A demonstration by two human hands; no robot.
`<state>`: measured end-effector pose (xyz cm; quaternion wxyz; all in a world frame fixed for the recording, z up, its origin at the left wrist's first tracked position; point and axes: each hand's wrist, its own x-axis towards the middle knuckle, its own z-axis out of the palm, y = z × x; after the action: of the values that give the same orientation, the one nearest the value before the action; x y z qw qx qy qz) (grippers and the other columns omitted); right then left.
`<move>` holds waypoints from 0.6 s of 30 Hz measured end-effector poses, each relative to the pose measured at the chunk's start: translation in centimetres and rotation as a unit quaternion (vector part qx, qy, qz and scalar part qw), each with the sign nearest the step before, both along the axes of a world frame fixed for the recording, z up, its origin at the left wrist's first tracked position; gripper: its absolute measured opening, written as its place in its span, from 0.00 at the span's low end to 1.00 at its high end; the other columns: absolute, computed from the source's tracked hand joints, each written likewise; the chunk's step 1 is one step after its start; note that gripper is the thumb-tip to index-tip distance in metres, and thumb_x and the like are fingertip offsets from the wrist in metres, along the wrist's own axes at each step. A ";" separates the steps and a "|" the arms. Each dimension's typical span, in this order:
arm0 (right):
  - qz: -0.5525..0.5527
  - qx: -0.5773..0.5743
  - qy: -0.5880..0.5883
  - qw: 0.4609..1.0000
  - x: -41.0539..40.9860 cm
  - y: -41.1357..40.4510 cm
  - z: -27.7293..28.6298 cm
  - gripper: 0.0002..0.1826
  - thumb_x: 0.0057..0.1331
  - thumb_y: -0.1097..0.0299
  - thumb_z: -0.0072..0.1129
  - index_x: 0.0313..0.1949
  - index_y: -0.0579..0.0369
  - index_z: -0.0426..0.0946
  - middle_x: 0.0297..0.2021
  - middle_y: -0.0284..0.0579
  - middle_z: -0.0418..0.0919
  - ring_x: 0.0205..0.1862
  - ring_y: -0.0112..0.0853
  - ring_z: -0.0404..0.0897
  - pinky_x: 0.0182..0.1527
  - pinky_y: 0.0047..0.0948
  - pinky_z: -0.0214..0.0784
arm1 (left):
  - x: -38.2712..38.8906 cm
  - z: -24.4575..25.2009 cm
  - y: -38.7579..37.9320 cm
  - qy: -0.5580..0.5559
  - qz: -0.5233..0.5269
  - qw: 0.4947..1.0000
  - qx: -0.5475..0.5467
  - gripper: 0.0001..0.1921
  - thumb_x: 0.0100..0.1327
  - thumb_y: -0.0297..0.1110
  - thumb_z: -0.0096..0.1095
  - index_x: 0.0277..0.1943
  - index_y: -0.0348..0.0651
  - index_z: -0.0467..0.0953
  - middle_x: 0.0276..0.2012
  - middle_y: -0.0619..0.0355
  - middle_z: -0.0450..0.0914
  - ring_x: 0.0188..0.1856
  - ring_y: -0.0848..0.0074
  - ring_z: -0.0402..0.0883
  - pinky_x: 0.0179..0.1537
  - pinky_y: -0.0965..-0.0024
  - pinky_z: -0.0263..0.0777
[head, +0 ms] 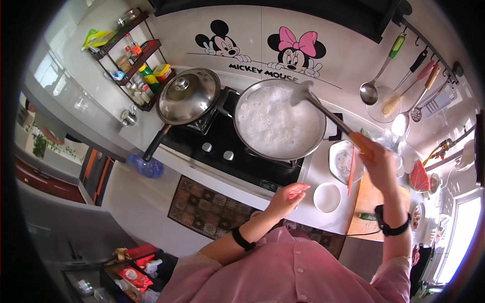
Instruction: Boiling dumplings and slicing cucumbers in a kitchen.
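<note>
A wide metal pot [280, 121] full of white, foaming liquid stands on the black gas stove [216, 151]. My right hand [373, 163] grips the orange handle of a metal spatula [327, 110], whose blade is raised over the pot's far right edge. My left hand [288, 199] holds nothing; its fingers are loosely bent with gaps between them, near the counter's front edge. To its right sits a white bowl [327, 197]. Behind that bowl, a larger patterned bowl [343, 161] has red chopsticks [351, 170] laid across it.
A lidded wok [189, 96] stands on the left burner, its handle [154, 146] jutting towards the front. On the right are a wooden cutting board [367, 197] with a piece of cucumber [366, 216] and a watermelon piece [419, 177]. Utensils hang on the wall, including a ladle [369, 92].
</note>
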<state>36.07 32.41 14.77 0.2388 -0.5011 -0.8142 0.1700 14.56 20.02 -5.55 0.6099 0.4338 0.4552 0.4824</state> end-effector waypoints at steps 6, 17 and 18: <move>-0.015 0.108 -0.229 0.967 0.2 -1.3 4.5 0.28 0.56 0.79 0.59 0.56 0.37 0.81 0.29 0.43 0.80 0.31 0.42 0.81 0.35 0.40 0.73 | 0.2 1.9 1.5 0.010 -0.095 0.995 -0.013 0.17 0.72 0.35 0.58 0.59 0.37 0.76 0.56 0.55 0.81 0.57 0.75 0.78 0.59 0.70 0.70; 0.020 0.005 -0.256 0.966 0.0 -1.8 5.7 0.21 0.59 0.74 0.59 0.52 0.41 0.83 0.28 0.49 0.82 0.32 0.46 0.82 0.38 0.43 0.74 | 1.6 2.2 1.7 -0.013 -0.103 0.995 0.004 0.16 0.73 0.30 0.55 0.60 0.33 0.75 0.56 0.54 0.81 0.58 0.76 0.78 0.61 0.72 0.69; 0.033 -0.045 -0.240 0.969 0.3 -1.6 5.6 0.21 0.59 0.73 0.60 0.52 0.43 0.83 0.28 0.50 0.82 0.31 0.46 0.82 0.38 0.42 0.74 | 1.9 2.6 1.8 -0.013 -0.104 0.995 0.004 0.16 0.73 0.30 0.55 0.60 0.33 0.75 0.56 0.54 0.81 0.58 0.76 0.78 0.61 0.72 0.69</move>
<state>36.36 30.83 20.37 0.0081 -0.5100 -0.8555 0.0892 16.43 21.87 -2.96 0.6605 0.4749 0.3979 0.4241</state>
